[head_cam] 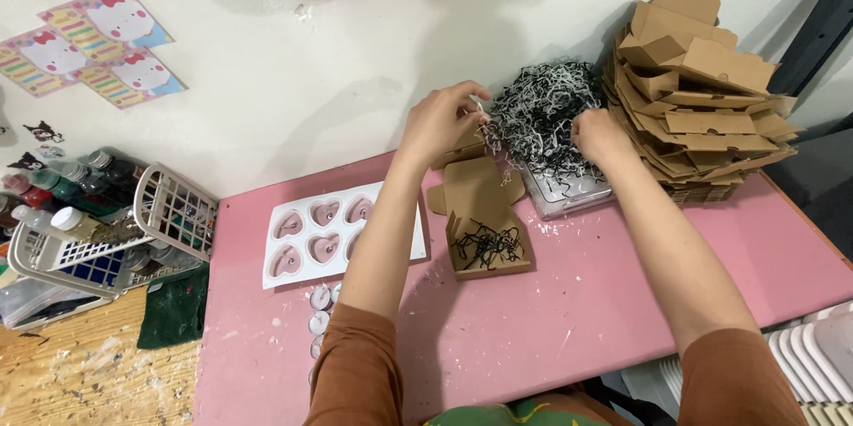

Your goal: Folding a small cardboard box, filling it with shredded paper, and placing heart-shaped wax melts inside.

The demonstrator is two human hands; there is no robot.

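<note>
1. Fingers of the left hand are pinched narrow on a few strands of shredded paper, held above the far edge of the pink table.
2. Fingers of the right hand curl into the near right edge of the shredded paper pile; whether they grip strands or only rest among them cannot be told.
3. Black and white shredded paper is heaped on a clear tray at the far side of the table, against the white wall.
4. An open kraft box lies just near of the tray, lid flap toward the wall, long axis running near to far. Its floor carries a thin scatter of black shreds.
5. Governing relation: the box sits nearward of both hands, almost directly below the left hand; the left hand is the nearer. The right hand is to its far right.
6. A white mould with heart cavities lies left of the box, partly behind the left forearm. Tealight cups sit near of it.
7. A stack of flat kraft box blanks stands right of the tray. A white basket of bottles is tipped at far left.
</note>
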